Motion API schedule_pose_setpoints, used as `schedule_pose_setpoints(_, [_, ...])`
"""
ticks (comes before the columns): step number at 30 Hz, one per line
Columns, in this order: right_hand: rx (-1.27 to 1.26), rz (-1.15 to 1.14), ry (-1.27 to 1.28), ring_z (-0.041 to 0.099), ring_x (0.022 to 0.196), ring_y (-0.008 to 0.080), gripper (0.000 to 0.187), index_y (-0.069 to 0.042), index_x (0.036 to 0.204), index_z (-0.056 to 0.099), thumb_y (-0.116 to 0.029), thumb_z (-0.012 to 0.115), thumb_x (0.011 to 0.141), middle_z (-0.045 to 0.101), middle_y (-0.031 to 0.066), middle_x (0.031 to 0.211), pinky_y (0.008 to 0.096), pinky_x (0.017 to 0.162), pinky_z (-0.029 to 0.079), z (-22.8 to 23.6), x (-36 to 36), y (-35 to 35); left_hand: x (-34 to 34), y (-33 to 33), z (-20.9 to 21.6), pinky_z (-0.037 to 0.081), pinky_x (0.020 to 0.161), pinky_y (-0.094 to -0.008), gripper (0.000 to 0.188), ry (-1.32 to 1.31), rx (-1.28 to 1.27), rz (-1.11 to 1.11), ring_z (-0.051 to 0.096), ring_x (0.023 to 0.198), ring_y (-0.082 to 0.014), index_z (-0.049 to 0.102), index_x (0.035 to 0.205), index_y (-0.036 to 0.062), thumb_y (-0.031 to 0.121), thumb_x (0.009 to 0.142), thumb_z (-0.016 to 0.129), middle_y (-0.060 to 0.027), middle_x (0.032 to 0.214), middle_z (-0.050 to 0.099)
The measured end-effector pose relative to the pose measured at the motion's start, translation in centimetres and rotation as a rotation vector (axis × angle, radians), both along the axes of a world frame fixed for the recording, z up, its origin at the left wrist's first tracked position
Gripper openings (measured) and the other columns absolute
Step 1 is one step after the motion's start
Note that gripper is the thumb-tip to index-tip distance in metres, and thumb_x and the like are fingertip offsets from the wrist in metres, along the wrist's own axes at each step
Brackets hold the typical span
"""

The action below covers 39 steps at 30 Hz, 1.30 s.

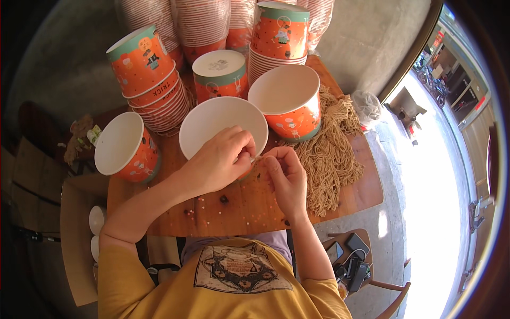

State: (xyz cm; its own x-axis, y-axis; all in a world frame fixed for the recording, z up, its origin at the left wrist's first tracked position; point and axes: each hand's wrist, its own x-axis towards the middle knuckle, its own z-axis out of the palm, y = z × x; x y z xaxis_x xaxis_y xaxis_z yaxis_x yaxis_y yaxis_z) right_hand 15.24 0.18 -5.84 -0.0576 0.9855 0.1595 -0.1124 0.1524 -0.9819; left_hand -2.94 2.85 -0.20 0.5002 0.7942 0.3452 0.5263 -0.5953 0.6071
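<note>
**Two Hands at One Pinch Point: Handling Notes**

Left edge first: I note a cardboard box [79,234] below the table [212,218]. On the tabletop, a tilted left bucket [143,159] stands in front of a base-up nested stack [143,66].

Left hand [229,154]: thumb and fingertips are pinched together, the other fingers curled. Its forearm crosses the near side of the table and limits approach from the left.

Middle bucket [204,125]: located behind the hands, mouth facing my camera, with a base-up bucket [220,89] behind it. I cannot tell whether either hand touches it. I rate it light, with a fairly stiff paper wall that may dent under a hard squeeze. Preferred hold: the rim, or both sides of the wall with even pressure.

Pinched piece [257,158]: located between the fingertips of both hands, in front of the middle bucket. It is pale and thin; its exact form is too small to tell. I judge it very light and easily lost; use fingertips only.

Right hand [287,178]: thumb and index finger grip close to the same piece.

Right bucket [293,123]: tilted, crowding the middle bucket on that side, with a second stack [280,37] behind.

String bundle [334,154]: soft, limp, prone to snagging by my estimate; it lies beside the right hand and restricts sideways travel. Beyond it sits a clear plastic bag [366,109].
</note>
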Motion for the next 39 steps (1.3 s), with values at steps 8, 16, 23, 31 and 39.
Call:
schedule_pose_setpoints(8, [0.004, -0.026, -0.011, 0.055, 0.071, 0.0041, 0.013, -0.002, 0.102, 0.060, -0.014, 0.060, 0.098, 0.063, -0.0006, 0.084, 0.0207, 0.064, 0.047, -0.8, 0.2, -0.4, -0.3, -0.4, 0.4, 0.046, 0.075, -0.0384, 0.009, -0.022, -0.075, -0.003, 0.056, 0.085, -0.0280, 0.052, 0.090, 0.0016, 0.000, 0.083, 0.058, -0.0104, 0.088, 0.056])
schedule_pose_setpoints(16, [0.339, -0.172, -0.510, 0.052, 0.060, 0.0104, 0.024, -0.005, 0.106, 0.060, -0.015, 0.073, 0.088, 0.055, 0.0028, 0.074, 0.0251, 0.055, 0.046, 0.7, 0.2, -1.0, -0.4, -0.6, 0.5, 0.046, 0.076, -0.0380, 0.006, -0.062, -0.108, 0.029, 0.056, 0.086, -0.0274, 0.052, 0.091, 0.0013, 0.001, 0.085, 0.056, -0.0107, 0.089, 0.056])
schedule_pose_setpoints(23, [0.713, -0.309, -0.767, 0.062, 0.060, 0.0211, 0.017, -0.010, 0.095, 0.060, -0.008, 0.072, 0.083, 0.056, 0.0039, 0.072, 0.0323, 0.050, 0.050, 1.2, -0.7, -0.6, -0.2, -1.2, 0.2, 0.046, 0.076, -0.0401, 0.009, -0.030, -0.056, 0.018, 0.055, 0.088, -0.0306, 0.051, 0.091, 0.0008, 0.001, 0.086, 0.058, -0.0121, 0.090, 0.055])
schedule_pose_setpoints(31, [0.441, -0.191, -0.591, 0.062, 0.060, 0.0210, 0.016, -0.007, 0.097, 0.059, -0.008, 0.070, 0.086, 0.062, 0.0060, 0.076, 0.0341, 0.053, 0.051, 0.6, -1.2, -1.9, 0.0, -1.9, -0.6, 0.046, 0.073, -0.0393, 0.013, 0.049, 0.323, 0.097, 0.054, 0.085, -0.0313, 0.048, 0.094, 0.0030, -0.002, 0.088, 0.059, -0.0132, 0.091, 0.052])
schedule_pose_setpoints(39, [0.362, 0.024, -0.776, 0.064, 0.070, 0.0289, 0.009, -0.006, 0.090, 0.064, -0.013, 0.069, 0.088, 0.058, 0.0085, 0.081, 0.0378, 0.061, 0.052, 3.4, 3.0, -2.6, -2.9, -3.7, -0.1, 0.047, 0.072, -0.0410, 0.019, 0.037, -0.034, 0.144, 0.058, 0.084, -0.0282, 0.055, 0.097, 0.0060, 0.004, 0.083, 0.068, -0.0079, 0.088, 0.057])
